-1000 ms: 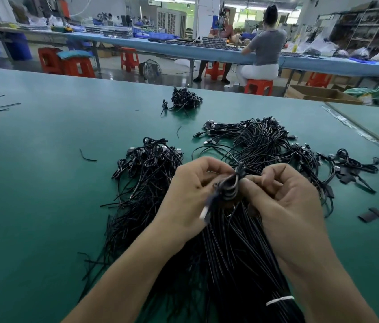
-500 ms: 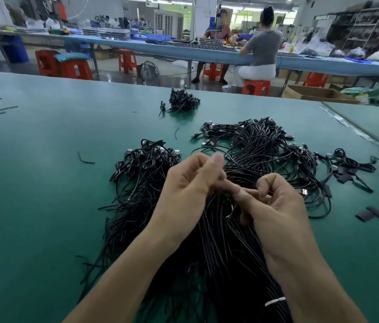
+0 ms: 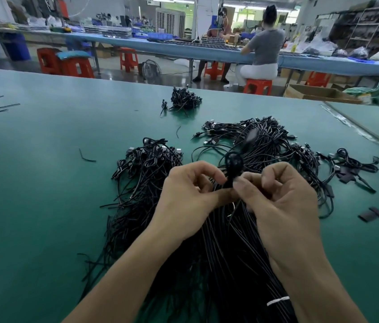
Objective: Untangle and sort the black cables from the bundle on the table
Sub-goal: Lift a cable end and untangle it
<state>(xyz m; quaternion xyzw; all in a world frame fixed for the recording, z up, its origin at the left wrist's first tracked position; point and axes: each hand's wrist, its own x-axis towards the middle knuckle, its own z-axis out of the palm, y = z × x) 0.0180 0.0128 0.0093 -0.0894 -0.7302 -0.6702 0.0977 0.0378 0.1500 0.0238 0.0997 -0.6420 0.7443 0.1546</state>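
Black, the tangled bundle [image 3: 225,252] lies fanned on the green counter [image 3: 44,194], and just above it the left hand [image 3: 190,197] and right hand [image 3: 281,201] both pinch one looped cable [image 3: 233,162] in curled fingers, probably lifted clear to tease it free

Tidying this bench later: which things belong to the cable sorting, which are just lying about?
Job: looped black cable pinched by left hand and right hand; large black cable bundle beneath them; tangled black cable heap at left.
Lying about: flat black strips; short black wire offcuts; brown cardboard box.
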